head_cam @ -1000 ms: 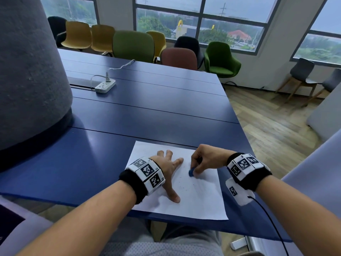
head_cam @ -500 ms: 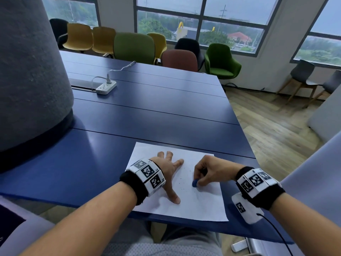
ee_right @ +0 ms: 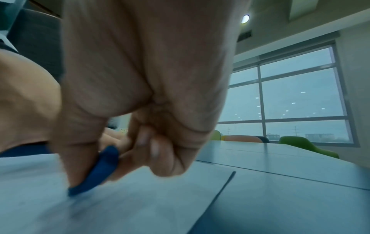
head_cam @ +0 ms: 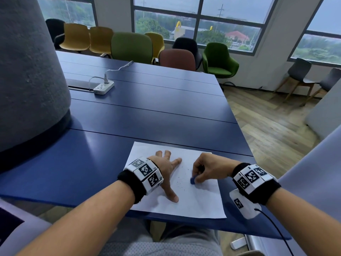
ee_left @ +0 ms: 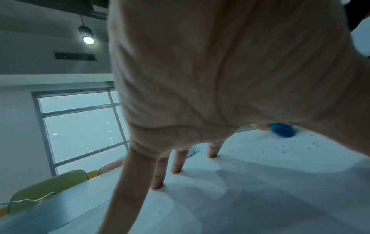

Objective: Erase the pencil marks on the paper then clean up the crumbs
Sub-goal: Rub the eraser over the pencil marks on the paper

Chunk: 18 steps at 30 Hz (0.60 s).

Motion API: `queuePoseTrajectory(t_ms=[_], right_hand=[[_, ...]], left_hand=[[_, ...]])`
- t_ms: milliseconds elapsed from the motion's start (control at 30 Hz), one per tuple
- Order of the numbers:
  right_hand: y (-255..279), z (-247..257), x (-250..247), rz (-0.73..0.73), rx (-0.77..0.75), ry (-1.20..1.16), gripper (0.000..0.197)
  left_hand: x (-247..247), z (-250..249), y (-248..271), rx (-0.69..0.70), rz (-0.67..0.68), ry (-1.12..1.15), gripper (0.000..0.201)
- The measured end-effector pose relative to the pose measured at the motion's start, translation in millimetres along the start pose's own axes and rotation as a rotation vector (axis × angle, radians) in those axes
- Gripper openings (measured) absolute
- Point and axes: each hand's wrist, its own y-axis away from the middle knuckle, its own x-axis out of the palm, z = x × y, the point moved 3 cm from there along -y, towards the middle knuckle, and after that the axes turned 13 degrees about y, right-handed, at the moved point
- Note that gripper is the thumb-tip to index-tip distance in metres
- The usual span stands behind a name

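Observation:
A white sheet of paper (head_cam: pixel 199 202) lies at the near edge of the blue table (head_cam: pixel 147 111). My left hand (head_cam: pixel 167 169) lies spread flat on the sheet's left half, and its straight fingertips (ee_left: pixel 158 185) press down on the paper (ee_left: pixel 260 190). My right hand (head_cam: pixel 206 169) pinches a small blue eraser (head_cam: pixel 192 180) between thumb and fingers, its lower edge on the sheet. The eraser (ee_right: pixel 98 172) looks flat and dark blue in the right wrist view. Dark eraser crumbs (head_cam: pixel 180 182) are scattered between the two hands, also visible as crumbs (ee_left: pixel 284 147) beside the eraser (ee_left: pixel 282 130).
A large grey felt-covered column (head_cam: pixel 27 74) stands on the table at the left. A white power strip (head_cam: pixel 103 87) with its cable lies farther back. Coloured chairs (head_cam: pixel 132 47) line the far side under the windows. Wooden floor lies right of the table.
My right hand has drawn the eraser down and toward me across the sheet over the last second, with small back-and-forth shifts. My left hand has stayed pressed on the paper.

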Motion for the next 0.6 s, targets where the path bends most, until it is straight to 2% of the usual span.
queuePoseTrajectory(t_ms=[67, 167, 200, 333, 367, 467, 500, 600], right_hand=[[-2.4, -3.2, -0.5, -0.043, 0.013, -0.030, 0.011], [3.6, 3.4, 4.6, 0.201, -0.038, 0.046, 0.004], [4.6, 4.9, 3.8, 0.241, -0.041, 0.066, 0.005], [-1.8, -0.5, -3.2, 0.057, 0.015, 0.033, 0.009], [-1.2, -1.3, -1.9, 0.060, 0.015, 0.032, 0.010], [5.9, 1.8, 5.4, 0.233, -0.012, 0.081, 0.004], [6.4, 2.4, 5.1, 0.251, -0.006, 0.089, 0.004], [-1.4, -2.8, -1.5, 0.082, 0.024, 0.052, 0.007]], left_hand=[[0.3, 0.7, 0.1, 0.002, 0.000, 0.000, 0.135], [0.3, 1.1, 0.4, 0.000, 0.000, 0.006, 0.134], [0.0, 0.6, 0.5, 0.001, 0.000, 0.004, 0.134], [0.4, 0.4, -1.1, 0.006, -0.002, 0.003, 0.134], [0.7, 0.9, -1.5, 0.006, -0.003, 0.002, 0.134], [1.8, 1.5, -1.8, 0.009, -0.010, 0.006, 0.135], [2.0, 1.2, -1.8, 0.010, -0.011, 0.004, 0.134], [1.7, 0.9, -2.6, 0.007, -0.011, 0.003, 0.135]])
